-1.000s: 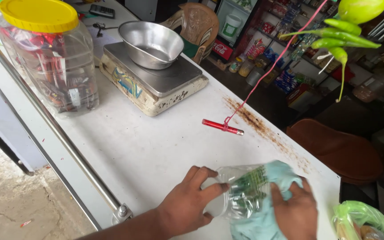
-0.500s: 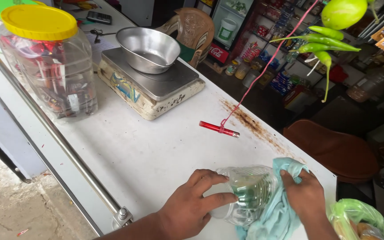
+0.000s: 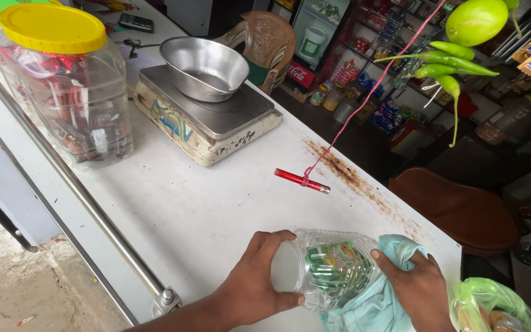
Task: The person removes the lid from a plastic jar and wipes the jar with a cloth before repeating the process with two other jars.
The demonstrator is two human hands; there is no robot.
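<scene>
Sideways on the desk [image 3: 204,215], the clear plastic bottle [image 3: 327,270] is being steadied by the left hand [image 3: 256,286] gripping its base, while the right hand [image 3: 419,289] is pressing a light-blue cloth [image 3: 370,301] against it.

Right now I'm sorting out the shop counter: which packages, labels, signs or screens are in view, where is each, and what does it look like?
Label: green, wrapped round the clear plastic bottle lying between the left hand and right hand, beside a light blue cloth.
Wrapped packets: red and white, inside the clear jar with a yellow lid, counter's far left.
Packets and jars: mixed colours, on the shelves beyond the counter.
Screens: none that I can make out.
</scene>
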